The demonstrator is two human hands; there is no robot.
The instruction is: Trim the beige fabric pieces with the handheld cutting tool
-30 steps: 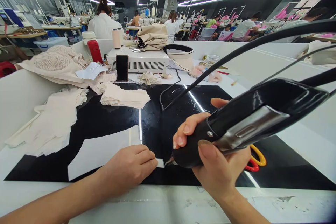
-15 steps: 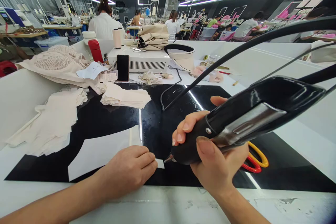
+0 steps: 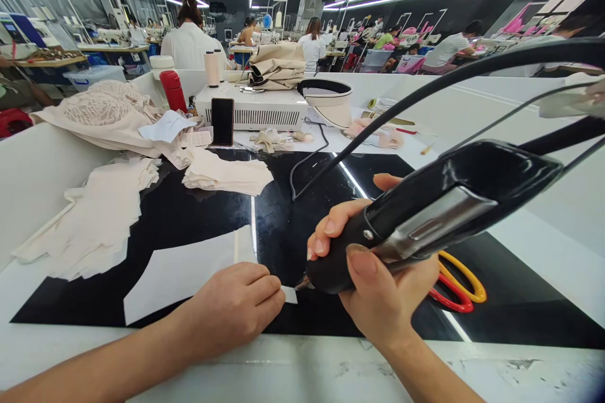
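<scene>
My left hand [image 3: 241, 299] presses down with curled fingers held together on a flat white fabric piece [image 3: 184, 271]. A small white end [image 3: 289, 294] sticks out beyond its fingertips; whether it belongs to the same piece is hidden under the hand. Wrapped in my right hand [image 3: 378, 289] is a black corded handheld tool [image 3: 425, 208] with a silver lever on its side. Its pointed metal tip [image 3: 302, 283] is right at the edge of that white end. Below the tool, the red and yellow handles of scissors [image 3: 466, 283] show on the black mat [image 3: 208, 214].
Stacked cream fabric pieces [image 3: 89, 220] lie left, another stack [image 3: 227, 173] farther back. Behind stand a phone [image 3: 222, 121], a white vented box [image 3: 255, 110] and a red bottle [image 3: 172, 91]. The tool's thick cable [image 3: 378, 119] arcs over the right side. Low white walls [image 3: 496, 107] border the table.
The rear of the tool has swung slightly left and down with my right hand, its tip staying near the white end. My left hand keeps its place on the fabric.
</scene>
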